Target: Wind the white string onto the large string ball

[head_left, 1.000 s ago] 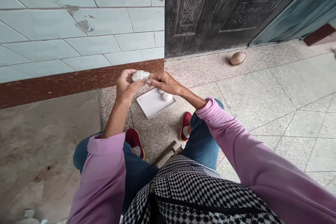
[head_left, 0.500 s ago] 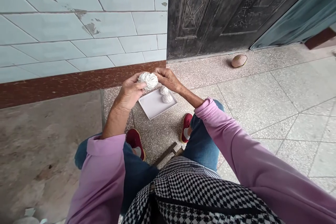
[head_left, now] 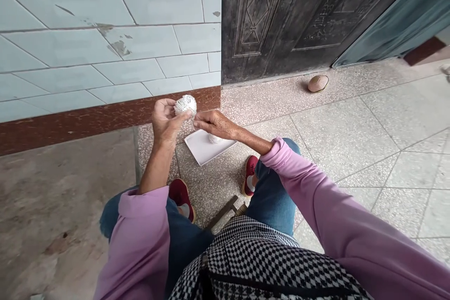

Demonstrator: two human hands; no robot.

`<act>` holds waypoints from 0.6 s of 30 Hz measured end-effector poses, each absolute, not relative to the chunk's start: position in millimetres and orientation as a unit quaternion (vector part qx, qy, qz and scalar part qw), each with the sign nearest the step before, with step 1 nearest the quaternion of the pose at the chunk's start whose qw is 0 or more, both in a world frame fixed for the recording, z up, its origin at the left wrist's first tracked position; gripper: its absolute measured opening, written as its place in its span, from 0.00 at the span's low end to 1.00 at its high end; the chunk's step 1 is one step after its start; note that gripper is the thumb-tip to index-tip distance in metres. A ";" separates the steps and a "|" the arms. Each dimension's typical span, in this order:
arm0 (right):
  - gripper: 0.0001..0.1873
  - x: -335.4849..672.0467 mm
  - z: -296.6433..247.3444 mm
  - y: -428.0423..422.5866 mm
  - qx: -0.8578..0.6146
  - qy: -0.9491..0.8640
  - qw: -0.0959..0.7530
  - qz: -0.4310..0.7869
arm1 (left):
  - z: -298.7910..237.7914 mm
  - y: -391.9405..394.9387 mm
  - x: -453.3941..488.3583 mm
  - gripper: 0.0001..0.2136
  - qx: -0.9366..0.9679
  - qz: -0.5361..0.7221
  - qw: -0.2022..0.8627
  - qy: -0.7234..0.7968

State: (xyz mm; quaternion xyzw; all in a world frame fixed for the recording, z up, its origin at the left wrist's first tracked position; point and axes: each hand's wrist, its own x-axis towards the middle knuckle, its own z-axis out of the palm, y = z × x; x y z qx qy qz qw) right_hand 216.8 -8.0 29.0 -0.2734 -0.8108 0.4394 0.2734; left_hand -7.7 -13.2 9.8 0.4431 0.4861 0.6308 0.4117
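A ball of white yarn [head_left: 185, 106] is gripped in my left hand [head_left: 165, 119], thumb across its lower side and fingers behind it. Just right of the ball and a little lower, my right hand [head_left: 215, 124] has its fingers pinched together. Whether a strand of yarn runs between those fingers is too fine to make out. Below both hands a white rectangular tray [head_left: 204, 151] lies on the floor. Part of another white ball [head_left: 215, 138] shows in the tray, mostly covered by my right hand and wrist.
A tiled wall [head_left: 140, 47] with a brown skirting stands ahead on the left, a dark carved door [head_left: 267, 18] on the right. A pinkish rounded object [head_left: 318, 83] sits on the floor by the door. My red shoes [head_left: 181, 197] flank the tray's near side.
My left hand has moved slightly left and turned the yarn ball. My right hand has come down and left, now covering most of the balls in the tray.
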 end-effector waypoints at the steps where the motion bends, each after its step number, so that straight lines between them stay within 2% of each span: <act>1: 0.22 221.0 33.3 -6.0 -0.276 -0.806 0.284 0.439 | 9.4 -13.6 -7.3 0.39 0.460 0.617 0.402 0.497; 5: 0.25 238.6 50.0 6.4 -0.301 -0.783 0.338 0.427 | 14.1 -23.4 -4.4 0.35 0.528 0.541 0.419 0.503; 9: 0.30 245.8 56.5 20.7 -0.338 -0.740 0.391 0.430 | 28.1 -41.2 0.0 0.35 0.558 0.465 0.517 0.453; 13: 0.35 241.3 48.4 30.7 -0.379 -0.688 0.422 0.452 | 40.6 -51.6 0.4 0.33 0.527 0.484 0.569 0.405; 18: 0.31 229.4 29.0 27.5 -0.382 -0.677 0.401 0.485 | 43.2 -53.9 -1.3 0.32 0.479 0.528 0.595 0.371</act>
